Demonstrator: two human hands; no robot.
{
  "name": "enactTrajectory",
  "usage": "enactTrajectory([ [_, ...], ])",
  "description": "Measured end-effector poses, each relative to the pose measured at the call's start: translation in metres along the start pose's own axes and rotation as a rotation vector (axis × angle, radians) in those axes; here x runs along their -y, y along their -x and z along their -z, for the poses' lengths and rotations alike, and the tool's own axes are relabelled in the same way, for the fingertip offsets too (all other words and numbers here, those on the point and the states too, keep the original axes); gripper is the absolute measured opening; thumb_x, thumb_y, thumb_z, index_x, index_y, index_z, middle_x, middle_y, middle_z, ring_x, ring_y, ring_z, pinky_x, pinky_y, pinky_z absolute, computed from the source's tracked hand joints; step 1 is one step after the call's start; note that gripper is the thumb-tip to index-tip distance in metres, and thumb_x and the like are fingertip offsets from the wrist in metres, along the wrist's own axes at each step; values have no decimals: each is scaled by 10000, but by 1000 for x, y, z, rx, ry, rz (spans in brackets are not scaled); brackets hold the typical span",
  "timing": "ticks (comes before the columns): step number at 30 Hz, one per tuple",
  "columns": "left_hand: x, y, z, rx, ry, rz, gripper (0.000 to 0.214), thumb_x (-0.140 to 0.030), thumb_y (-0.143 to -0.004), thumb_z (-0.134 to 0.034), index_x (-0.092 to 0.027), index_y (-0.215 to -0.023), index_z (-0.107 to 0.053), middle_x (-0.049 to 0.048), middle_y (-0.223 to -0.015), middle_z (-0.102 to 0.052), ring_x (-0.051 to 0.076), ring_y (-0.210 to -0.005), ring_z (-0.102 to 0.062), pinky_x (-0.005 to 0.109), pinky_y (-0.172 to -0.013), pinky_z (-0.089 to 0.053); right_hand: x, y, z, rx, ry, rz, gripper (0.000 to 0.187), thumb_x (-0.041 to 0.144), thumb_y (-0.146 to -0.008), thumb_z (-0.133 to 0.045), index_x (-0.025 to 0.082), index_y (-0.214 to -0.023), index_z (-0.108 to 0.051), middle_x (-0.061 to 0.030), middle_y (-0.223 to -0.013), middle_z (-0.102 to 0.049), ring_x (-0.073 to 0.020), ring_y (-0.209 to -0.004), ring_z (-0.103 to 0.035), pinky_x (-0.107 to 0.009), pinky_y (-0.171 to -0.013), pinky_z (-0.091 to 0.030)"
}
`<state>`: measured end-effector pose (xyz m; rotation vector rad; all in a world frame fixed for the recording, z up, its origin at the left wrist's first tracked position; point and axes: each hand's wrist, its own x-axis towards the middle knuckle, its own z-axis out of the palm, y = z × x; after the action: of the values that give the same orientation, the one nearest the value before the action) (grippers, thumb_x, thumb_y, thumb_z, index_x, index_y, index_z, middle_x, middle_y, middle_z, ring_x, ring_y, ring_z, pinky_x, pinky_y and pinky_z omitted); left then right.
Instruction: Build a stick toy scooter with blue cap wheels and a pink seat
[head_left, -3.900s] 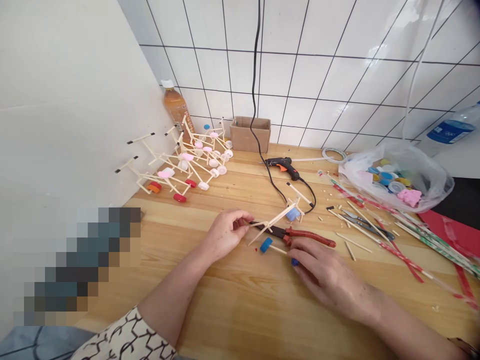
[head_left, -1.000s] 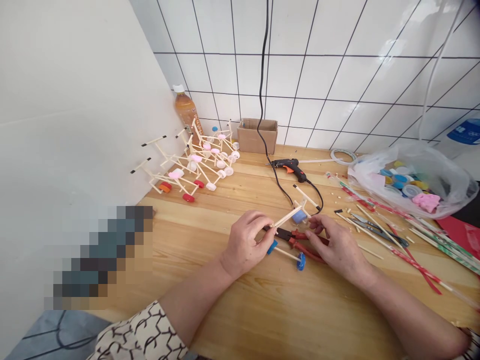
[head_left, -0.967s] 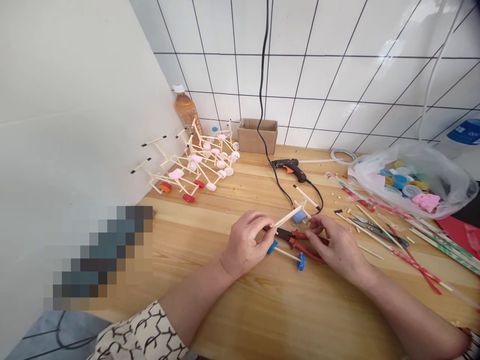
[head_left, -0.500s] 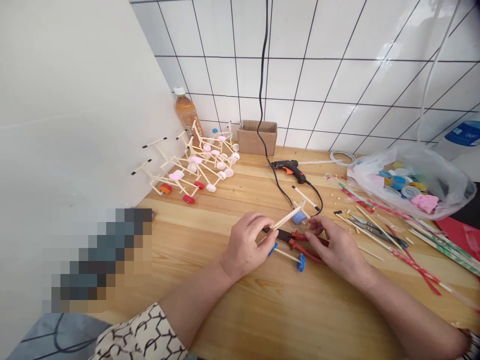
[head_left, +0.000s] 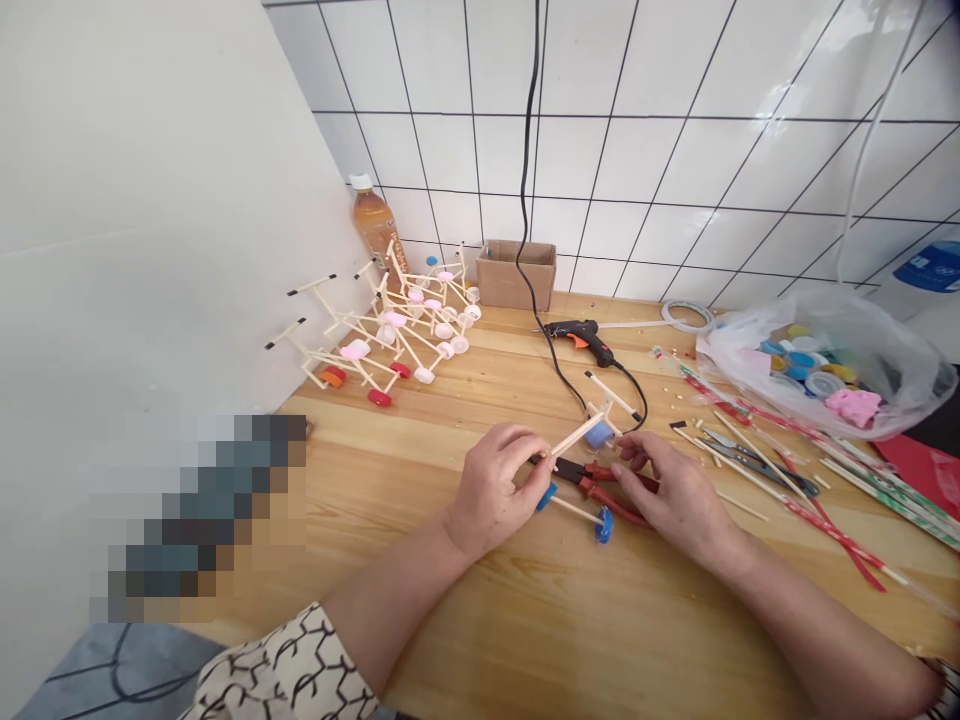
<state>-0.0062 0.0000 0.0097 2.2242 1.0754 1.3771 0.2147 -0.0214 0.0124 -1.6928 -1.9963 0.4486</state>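
Note:
My left hand (head_left: 499,490) is closed, thumb and forefinger pinching the near end of a small frame of pale wooden sticks (head_left: 576,436). At its far end the frame has a crossbar with black tips and a blue bottle cap (head_left: 599,433). My right hand (head_left: 671,490) is beside that cap, thumb and forefinger apart, fingertips close to a stick end. Below both hands lie red-handled pliers (head_left: 596,475), partly behind my right fingers. In front of them rests a stick axle (head_left: 576,511) with a blue cap at each end.
Several stick cars with cap wheels (head_left: 360,352) stand at the left. Behind are a drink bottle (head_left: 373,222), a cardboard box (head_left: 516,275) and a glue gun (head_left: 581,337) with its cord. Scissors (head_left: 757,462), straws and a plastic bag of caps (head_left: 825,365) lie right.
The pinched end of the stick frame shifts slightly in my left fingers. My right hand stays almost where it was, and the view moves a little.

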Motion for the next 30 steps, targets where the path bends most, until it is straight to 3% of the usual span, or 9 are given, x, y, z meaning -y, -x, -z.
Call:
enactTrajectory([
  [30, -2, 0, 0, 9, -10, 15, 82, -132, -800, -547, -182, -805, -612, 40, -785, -625, 147, -788, -579, 272, -737, -489, 1, -1, -1, -7, 3, 25, 210, 289, -826, -485, 184, -1003, -528, -55, -862, -623, -165, -715, -605, -305, -672, -497],
])
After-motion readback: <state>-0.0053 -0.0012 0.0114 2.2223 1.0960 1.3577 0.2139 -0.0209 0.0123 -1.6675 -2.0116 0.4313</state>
